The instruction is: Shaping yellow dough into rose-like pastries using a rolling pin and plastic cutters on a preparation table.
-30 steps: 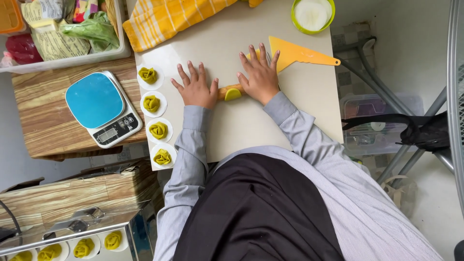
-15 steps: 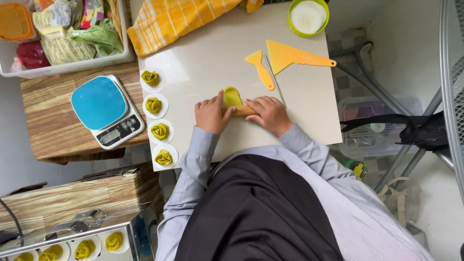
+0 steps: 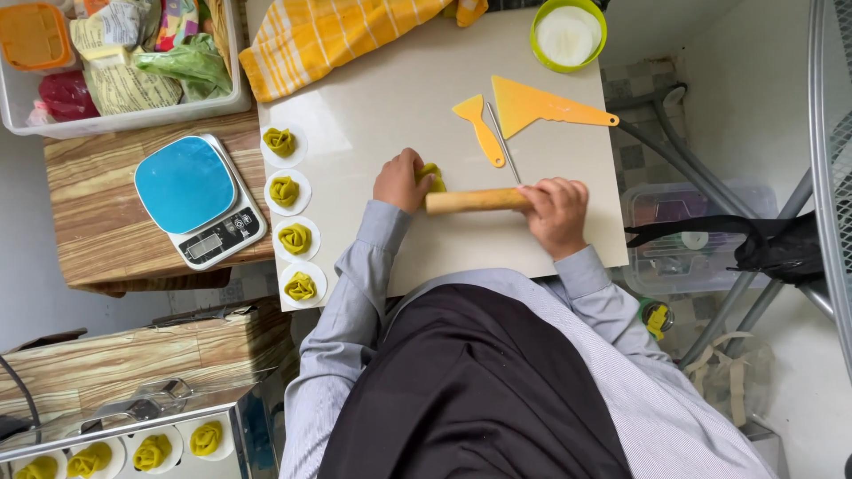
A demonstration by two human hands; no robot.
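On the white board, my left hand is closed on a lump of yellow-green dough. My right hand grips the right end of a wooden rolling pin, which lies across the board just in front of the dough and touches it. A row of several shaped green dough flowers on white paper rounds runs along the board's left edge.
Two yellow plastic scrapers and a thin metal stick lie beyond the pin. A green bowl of white rounds sits at the far right, next to a yellow striped cloth. A blue kitchen scale is on the left.
My right hand has picked up the wooden rolling pin and laid it by the dough. My left hand stays on the dough, which was rolled under both palms a second ago.
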